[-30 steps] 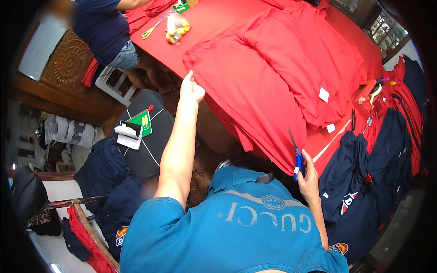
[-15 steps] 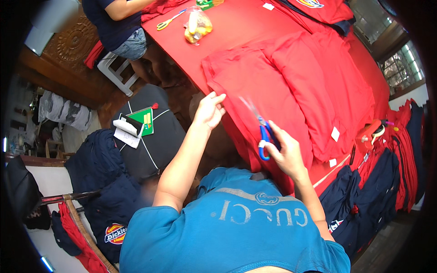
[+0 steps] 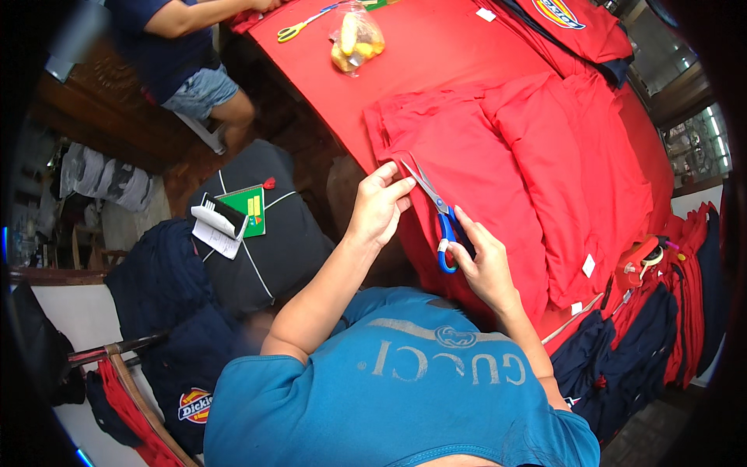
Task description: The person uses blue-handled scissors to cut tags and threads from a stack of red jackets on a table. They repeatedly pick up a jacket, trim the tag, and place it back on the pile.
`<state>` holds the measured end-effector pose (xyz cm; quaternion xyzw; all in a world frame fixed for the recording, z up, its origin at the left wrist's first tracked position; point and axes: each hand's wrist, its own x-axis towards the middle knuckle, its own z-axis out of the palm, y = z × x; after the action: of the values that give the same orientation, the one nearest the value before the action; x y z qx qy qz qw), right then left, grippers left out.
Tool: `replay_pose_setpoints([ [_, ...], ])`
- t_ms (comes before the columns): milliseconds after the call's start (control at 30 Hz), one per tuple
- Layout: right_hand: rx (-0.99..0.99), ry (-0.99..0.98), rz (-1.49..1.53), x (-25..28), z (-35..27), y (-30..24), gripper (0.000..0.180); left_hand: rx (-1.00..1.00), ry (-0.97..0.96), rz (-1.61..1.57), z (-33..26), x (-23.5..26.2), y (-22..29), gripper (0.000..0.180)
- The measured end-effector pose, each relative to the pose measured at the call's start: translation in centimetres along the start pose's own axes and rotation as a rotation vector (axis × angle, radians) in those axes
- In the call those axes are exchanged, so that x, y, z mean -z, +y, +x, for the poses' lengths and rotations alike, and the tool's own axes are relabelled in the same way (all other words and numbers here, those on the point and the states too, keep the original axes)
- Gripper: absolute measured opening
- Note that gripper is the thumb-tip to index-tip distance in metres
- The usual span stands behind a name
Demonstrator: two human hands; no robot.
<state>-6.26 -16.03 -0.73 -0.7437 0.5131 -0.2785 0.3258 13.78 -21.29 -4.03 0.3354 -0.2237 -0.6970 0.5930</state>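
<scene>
In my right hand (image 3: 489, 265) is a pair of scissors (image 3: 445, 224) with blue handles. Its blades are slightly apart and point up and left, over the edge of a red garment (image 3: 467, 163) spread on the table. My left hand (image 3: 379, 208) is beside the blade tips, at the garment's left edge. The fingers of that hand are drawn together in a pinch; whatever lies between them is too small to make out. Small white tags (image 3: 588, 265) show on the garment's right part.
Red cloth covers the table (image 3: 311, 58), where a bag of yellow food (image 3: 357, 43) and yellow-handled scissors (image 3: 292, 32) lie. A person (image 3: 175, 47) stands at the far left. Left of me, a black bundle (image 3: 268, 257) carries a green notebook (image 3: 255, 208). Navy garments (image 3: 634, 358) hang at right.
My left hand has come closer to the scissors' tips, and its fingers have closed into a pinch. The scissors, blurred before, now show parted blades. The person at far left has shifted stance.
</scene>
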Motion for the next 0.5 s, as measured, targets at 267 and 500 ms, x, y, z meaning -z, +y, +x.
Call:
replay_pose_setpoints([
  [267,-0.157,-0.016,0.298,-0.3,-0.1,0.6,0.044,0.006,-0.033,0.055,0.2,-0.4,0.9,0.035],
  [500,-0.036,-0.008,0.174,0.5,1.2,0.4,0.048,0.031,-0.065,0.183,0.1,-1.1,1.2,0.044],
])
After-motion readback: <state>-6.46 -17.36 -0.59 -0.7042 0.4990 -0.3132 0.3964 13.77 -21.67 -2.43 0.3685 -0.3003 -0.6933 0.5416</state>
